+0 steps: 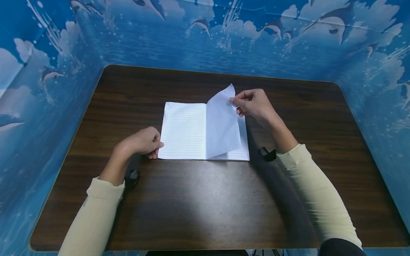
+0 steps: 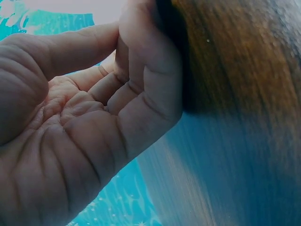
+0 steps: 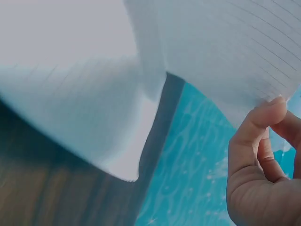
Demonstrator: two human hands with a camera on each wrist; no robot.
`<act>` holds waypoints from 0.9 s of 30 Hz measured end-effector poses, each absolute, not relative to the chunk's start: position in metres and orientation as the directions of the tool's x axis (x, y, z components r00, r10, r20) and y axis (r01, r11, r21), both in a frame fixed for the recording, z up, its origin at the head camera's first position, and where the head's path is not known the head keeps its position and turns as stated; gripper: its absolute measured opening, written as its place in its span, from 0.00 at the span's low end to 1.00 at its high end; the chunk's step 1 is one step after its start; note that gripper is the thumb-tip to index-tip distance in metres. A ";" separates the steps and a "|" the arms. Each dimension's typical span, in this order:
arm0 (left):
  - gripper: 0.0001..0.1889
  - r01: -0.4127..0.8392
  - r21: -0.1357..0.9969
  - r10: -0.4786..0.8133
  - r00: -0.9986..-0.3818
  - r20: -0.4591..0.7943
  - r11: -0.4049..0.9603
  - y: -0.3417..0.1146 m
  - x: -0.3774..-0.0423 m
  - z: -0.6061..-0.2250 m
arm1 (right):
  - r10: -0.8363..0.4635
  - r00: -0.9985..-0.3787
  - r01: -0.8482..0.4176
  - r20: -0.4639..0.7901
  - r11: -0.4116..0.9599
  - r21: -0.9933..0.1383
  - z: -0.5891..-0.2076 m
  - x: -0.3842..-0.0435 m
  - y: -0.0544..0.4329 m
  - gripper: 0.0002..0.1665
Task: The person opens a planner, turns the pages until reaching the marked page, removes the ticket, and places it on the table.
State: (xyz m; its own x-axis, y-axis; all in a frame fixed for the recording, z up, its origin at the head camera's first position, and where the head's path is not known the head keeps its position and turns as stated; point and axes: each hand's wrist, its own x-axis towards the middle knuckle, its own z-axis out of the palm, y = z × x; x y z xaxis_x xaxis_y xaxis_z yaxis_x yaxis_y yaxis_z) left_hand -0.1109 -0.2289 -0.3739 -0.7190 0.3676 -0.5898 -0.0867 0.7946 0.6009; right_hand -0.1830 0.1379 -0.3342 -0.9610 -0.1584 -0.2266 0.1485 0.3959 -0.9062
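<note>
Count: 1 white ruled-paper notebook [image 1: 182, 131], 2 bare hands, 1 dark brown wood-grain table [image 1: 144, 220]. Notebook lies opened out mid-table, left page flat, faint ruled lines. 1 thin white page [image 1: 222, 124] lifted off the right half, bowed, top corner up; lined sheet beneath. Left hand [image 1: 144, 141] pinches the notebook's left edge near its lower corner; right hand [image 1: 253, 103] pinches the lifted page's outer edge, thumb against fingers.
</note>
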 end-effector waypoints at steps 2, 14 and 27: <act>0.14 -0.088 0.601 0.366 -0.720 -0.589 0.795 -0.230 -0.111 -0.373 | -0.181 -0.959 0.142 -0.218 0.358 -0.923 -0.331 -0.184 0.130 0.16; 0.14 -0.090 0.611 0.363 -0.733 -0.576 0.787 -0.229 -0.110 -0.374 | -0.253 -0.946 0.138 -0.205 0.260 -0.956 -0.319 -0.186 0.086 0.11; 0.14 -0.074 0.601 0.360 -0.741 -0.567 0.796 -0.231 -0.109 -0.375 | -0.324 -0.924 0.132 -0.202 0.226 -0.965 -0.325 -0.187 0.034 0.08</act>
